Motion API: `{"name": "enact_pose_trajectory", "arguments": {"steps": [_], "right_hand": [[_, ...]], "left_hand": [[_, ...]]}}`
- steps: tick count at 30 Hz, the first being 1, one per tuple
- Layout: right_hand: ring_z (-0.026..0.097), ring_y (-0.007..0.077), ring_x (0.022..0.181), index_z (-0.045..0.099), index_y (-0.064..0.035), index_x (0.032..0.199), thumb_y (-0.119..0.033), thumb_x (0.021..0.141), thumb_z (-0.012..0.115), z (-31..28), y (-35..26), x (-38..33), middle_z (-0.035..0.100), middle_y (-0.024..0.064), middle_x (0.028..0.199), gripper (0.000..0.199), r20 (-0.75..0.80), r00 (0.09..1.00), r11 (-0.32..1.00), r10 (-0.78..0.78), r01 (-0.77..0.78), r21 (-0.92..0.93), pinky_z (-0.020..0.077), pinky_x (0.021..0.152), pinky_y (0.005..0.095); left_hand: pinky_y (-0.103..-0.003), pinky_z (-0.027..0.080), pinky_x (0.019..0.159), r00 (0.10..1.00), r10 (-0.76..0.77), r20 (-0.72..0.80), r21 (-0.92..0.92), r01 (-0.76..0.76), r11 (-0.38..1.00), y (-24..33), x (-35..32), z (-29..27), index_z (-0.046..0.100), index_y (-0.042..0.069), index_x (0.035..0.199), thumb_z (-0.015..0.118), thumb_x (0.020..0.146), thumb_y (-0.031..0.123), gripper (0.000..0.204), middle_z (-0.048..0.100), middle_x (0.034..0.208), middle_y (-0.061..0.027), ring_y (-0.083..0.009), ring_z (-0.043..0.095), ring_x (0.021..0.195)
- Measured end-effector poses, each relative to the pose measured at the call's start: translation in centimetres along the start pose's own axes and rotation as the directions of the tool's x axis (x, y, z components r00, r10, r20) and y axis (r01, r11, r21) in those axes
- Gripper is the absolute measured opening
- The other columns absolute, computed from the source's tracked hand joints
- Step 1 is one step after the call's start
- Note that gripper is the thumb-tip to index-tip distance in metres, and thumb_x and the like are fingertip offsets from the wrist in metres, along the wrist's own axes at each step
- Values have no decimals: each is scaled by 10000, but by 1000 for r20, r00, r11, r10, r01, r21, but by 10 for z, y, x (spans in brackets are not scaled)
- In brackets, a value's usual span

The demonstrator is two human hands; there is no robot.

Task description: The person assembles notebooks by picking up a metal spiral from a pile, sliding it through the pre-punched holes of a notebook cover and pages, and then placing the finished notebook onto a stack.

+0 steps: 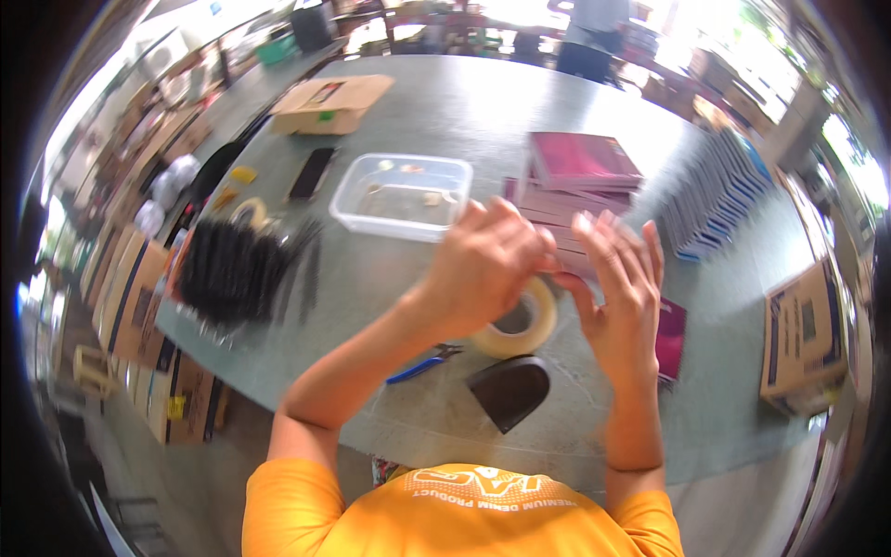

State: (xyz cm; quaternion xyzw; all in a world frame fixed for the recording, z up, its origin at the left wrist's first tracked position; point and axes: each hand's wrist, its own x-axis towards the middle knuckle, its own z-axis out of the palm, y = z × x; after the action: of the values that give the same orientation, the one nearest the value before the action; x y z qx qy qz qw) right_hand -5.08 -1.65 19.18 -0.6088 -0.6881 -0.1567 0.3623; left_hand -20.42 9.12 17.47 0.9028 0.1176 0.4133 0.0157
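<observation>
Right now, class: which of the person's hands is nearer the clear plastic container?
Left. The left hand is just below the clear plastic container; the right hand is farther off to its right.

On the grey counter [445,111], a clear rectangular plastic tub [402,196] sits at centre. At ten o'clock lies a flat brown cardboard box [330,104], with a black phone [311,173] just below it. A bundle of black combs [234,269] lies at nine o'clock. Maroon booklets [580,167] are stacked at one o'clock. A dark wedge-shaped piece [509,390] and blue-handled pliers [422,366] lie at six o'clock.
</observation>
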Motion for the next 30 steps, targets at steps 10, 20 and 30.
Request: {"name": "enact_pose_trajectory", "arguments": {"steps": [10,20,30], "right_hand": [[636,306,742,685,-99,877,-111,752,682,70,29,-34,674,100,833,126,221,959,958,178,-220,183,499,658,381],[645,290,748,684,-76,912,-113,759,680,95,29,-29,670,113,831,157,328,939,972,105,-167,165,503,665,351],[637,290,672,672,-66,911,-122,735,708,87,27,-33,658,127,790,187,335,937,987,99,-135,85,497,619,355]], "left_hand": [[-422,478,649,669,-721,-180,238,741,628,-82,-210,-23,610,12,798,669,823,186,185,630,783,-152,-339,609,747],[-443,503,673,415,-868,-272,427,861,277,-106,-264,-48,582,44,864,639,796,188,169,631,806,-152,-356,618,779],[-413,474,752,393,-919,-2,398,844,360,-66,-240,-65,601,36,933,698,788,335,346,605,933,-134,-315,578,900]]}}
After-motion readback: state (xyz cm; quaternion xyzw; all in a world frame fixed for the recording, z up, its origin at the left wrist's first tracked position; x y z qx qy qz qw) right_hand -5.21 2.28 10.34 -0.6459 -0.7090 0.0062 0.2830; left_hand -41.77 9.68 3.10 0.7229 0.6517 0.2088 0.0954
